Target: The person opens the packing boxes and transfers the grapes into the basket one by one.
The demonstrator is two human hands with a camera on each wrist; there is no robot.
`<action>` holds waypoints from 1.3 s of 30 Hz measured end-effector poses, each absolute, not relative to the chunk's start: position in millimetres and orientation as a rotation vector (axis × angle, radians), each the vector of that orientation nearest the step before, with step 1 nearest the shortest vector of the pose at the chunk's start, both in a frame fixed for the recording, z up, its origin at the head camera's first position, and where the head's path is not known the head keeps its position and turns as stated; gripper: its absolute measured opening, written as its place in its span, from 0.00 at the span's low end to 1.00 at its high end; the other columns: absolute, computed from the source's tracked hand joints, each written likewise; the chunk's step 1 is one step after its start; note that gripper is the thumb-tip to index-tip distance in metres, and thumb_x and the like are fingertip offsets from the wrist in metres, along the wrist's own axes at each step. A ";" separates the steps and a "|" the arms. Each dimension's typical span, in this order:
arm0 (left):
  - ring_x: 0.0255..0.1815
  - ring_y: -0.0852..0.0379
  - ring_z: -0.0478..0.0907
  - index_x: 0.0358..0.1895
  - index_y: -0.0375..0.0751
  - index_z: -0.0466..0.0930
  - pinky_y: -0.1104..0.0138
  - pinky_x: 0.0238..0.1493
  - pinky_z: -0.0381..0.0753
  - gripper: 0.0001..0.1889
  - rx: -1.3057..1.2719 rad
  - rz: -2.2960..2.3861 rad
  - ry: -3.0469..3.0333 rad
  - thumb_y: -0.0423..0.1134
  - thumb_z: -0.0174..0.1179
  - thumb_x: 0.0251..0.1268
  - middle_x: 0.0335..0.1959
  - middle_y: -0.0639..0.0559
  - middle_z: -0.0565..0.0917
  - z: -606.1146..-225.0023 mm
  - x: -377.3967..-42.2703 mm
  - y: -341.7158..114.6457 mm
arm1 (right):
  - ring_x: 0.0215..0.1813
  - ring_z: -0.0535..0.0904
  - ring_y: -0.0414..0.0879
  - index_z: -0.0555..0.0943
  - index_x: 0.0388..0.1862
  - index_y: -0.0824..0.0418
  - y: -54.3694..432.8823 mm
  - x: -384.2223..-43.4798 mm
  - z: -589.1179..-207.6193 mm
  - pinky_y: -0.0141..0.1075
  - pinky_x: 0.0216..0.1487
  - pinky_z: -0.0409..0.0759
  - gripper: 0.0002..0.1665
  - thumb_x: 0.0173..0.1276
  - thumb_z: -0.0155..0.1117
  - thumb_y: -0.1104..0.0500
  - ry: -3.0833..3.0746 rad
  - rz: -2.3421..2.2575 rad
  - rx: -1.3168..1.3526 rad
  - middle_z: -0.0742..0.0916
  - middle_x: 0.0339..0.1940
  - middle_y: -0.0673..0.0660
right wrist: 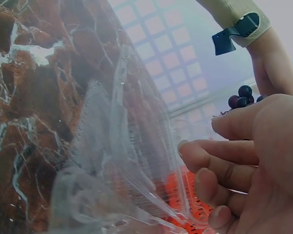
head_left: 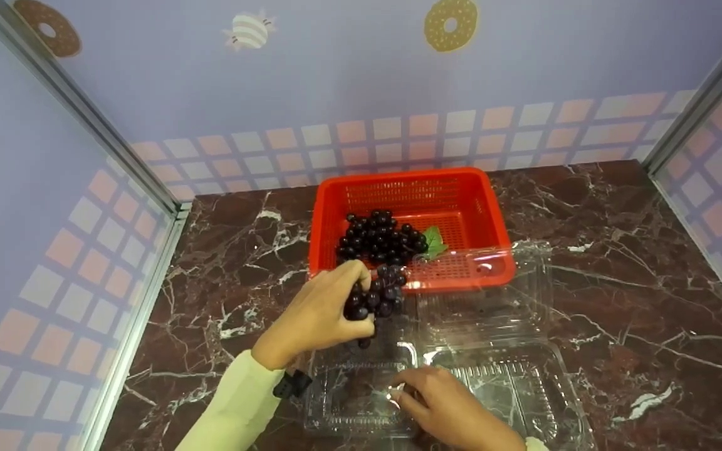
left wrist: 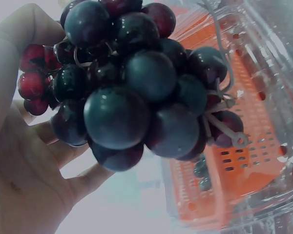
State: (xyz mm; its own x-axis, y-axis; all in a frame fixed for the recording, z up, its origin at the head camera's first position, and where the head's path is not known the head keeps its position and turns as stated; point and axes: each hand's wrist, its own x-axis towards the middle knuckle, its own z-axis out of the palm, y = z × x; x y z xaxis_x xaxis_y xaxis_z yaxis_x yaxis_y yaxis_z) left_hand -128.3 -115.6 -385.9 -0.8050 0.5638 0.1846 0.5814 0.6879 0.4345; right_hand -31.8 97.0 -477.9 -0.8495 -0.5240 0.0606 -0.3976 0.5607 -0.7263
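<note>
My left hand (head_left: 320, 313) grips a bunch of dark purple grapes (head_left: 376, 297), fingers on the far side and thumb on the near side. The left wrist view shows these grapes (left wrist: 136, 97) close up, with pale stems at one side. They hang between the red basket and a clear plastic clamshell box (head_left: 361, 419) below. My right hand (head_left: 449, 407) is over the boxes, its fingers (right wrist: 219, 161) loosely bent with nothing between them. A second clear clamshell box (head_left: 543, 401) stands open to the right, its lid (head_left: 486, 319) folded back toward the basket.
A red plastic basket (head_left: 499, 232) stands against the back wall. More dark grapes (head_left: 380, 238) and a green leaf (head_left: 434, 243) lie in it. The lid of the right box overlaps its front rim. Patterned panels enclose the marbled tabletop (head_left: 643, 313) at back and sides.
</note>
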 end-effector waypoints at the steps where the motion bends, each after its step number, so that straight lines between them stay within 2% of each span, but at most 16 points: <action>1: 0.30 0.60 0.64 0.38 0.52 0.64 0.67 0.36 0.65 0.20 -0.960 -0.759 -2.852 0.43 0.63 0.42 0.33 0.60 0.71 -384.1 -129.2 -115.8 | 0.35 0.78 0.33 0.85 0.46 0.51 97.7 -31.8 -477.1 0.34 0.40 0.80 0.12 0.71 0.58 0.49 2.652 -1.165 -0.777 0.87 0.34 0.44; 7: 0.28 0.60 0.65 0.39 0.53 0.65 0.68 0.34 0.68 0.20 -0.923 -0.767 -2.848 0.44 0.64 0.43 0.31 0.60 0.70 -372.7 -136.4 -117.2 | 0.45 0.80 0.42 0.83 0.48 0.48 103.2 -32.9 -470.6 0.39 0.47 0.82 0.13 0.72 0.56 0.48 2.691 -1.140 -0.662 0.87 0.44 0.47; 10: 0.28 0.60 0.66 0.39 0.53 0.65 0.68 0.32 0.69 0.20 -0.912 -0.769 -2.848 0.44 0.64 0.43 0.32 0.60 0.71 -367.1 -140.6 -117.3 | 0.44 0.79 0.39 0.83 0.49 0.49 105.2 -33.9 -468.9 0.39 0.47 0.82 0.13 0.72 0.56 0.49 2.714 -1.154 -0.650 0.86 0.44 0.46; 11: 0.29 0.60 0.67 0.39 0.52 0.66 0.69 0.32 0.70 0.19 -0.913 -0.772 -2.845 0.44 0.64 0.43 0.32 0.59 0.71 -365.2 -142.0 -117.2 | 0.44 0.80 0.38 0.82 0.49 0.50 105.6 -34.3 -468.6 0.42 0.51 0.81 0.13 0.72 0.57 0.50 2.736 -1.160 -0.663 0.87 0.44 0.46; 15: 0.30 0.60 0.69 0.40 0.51 0.66 0.70 0.29 0.72 0.19 -0.911 -0.782 -2.835 0.44 0.64 0.44 0.33 0.59 0.72 -358.1 -148.2 -116.5 | 0.43 0.81 0.37 0.82 0.49 0.51 108.6 -36.7 -467.6 0.44 0.52 0.80 0.11 0.70 0.59 0.53 2.812 -1.187 -0.692 0.87 0.43 0.45; 23: 0.32 0.57 0.68 0.40 0.49 0.68 0.66 0.34 0.70 0.19 -0.907 -0.751 -2.815 0.44 0.64 0.46 0.34 0.57 0.73 -343.7 -162.8 -113.5 | 0.53 0.79 0.38 0.81 0.51 0.48 115.8 -41.1 -462.8 0.46 0.57 0.79 0.14 0.70 0.59 0.49 2.891 -1.231 -0.633 0.86 0.48 0.42; 30: 0.27 0.59 0.70 0.40 0.48 0.68 0.69 0.28 0.73 0.18 -0.875 -0.831 -2.806 0.41 0.64 0.46 0.33 0.56 0.73 -334.1 -176.6 -114.8 | 0.51 0.78 0.36 0.80 0.52 0.49 119.0 -41.9 -461.1 0.43 0.55 0.80 0.15 0.67 0.63 0.54 2.905 -1.266 -0.580 0.85 0.47 0.42; 35: 0.29 0.58 0.71 0.42 0.48 0.67 0.68 0.29 0.75 0.19 -0.838 -0.872 -2.813 0.41 0.65 0.48 0.34 0.56 0.74 -329.3 -186.4 -113.4 | 0.51 0.78 0.36 0.80 0.52 0.48 120.2 -42.5 -460.7 0.43 0.56 0.80 0.16 0.66 0.64 0.56 2.903 -1.283 -0.557 0.85 0.46 0.43; 39: 0.30 0.57 0.69 0.41 0.48 0.67 0.66 0.31 0.71 0.18 -0.833 -0.852 -2.796 0.42 0.64 0.48 0.35 0.57 0.73 -328.1 -194.1 -110.4 | 0.55 0.79 0.40 0.80 0.53 0.48 120.6 -43.2 -460.5 0.52 0.67 0.71 0.16 0.66 0.65 0.57 2.931 -1.294 -0.562 0.86 0.49 0.44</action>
State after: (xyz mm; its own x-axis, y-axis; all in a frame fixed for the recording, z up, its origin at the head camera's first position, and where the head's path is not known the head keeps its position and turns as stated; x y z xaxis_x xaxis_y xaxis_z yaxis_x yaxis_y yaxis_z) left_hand -194.1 -110.4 -328.1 -0.8450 0.4744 0.2468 0.5314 0.6935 0.4866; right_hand -43.2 120.6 -460.5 -0.9343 -0.2663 0.2369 -0.3545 0.6247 -0.6957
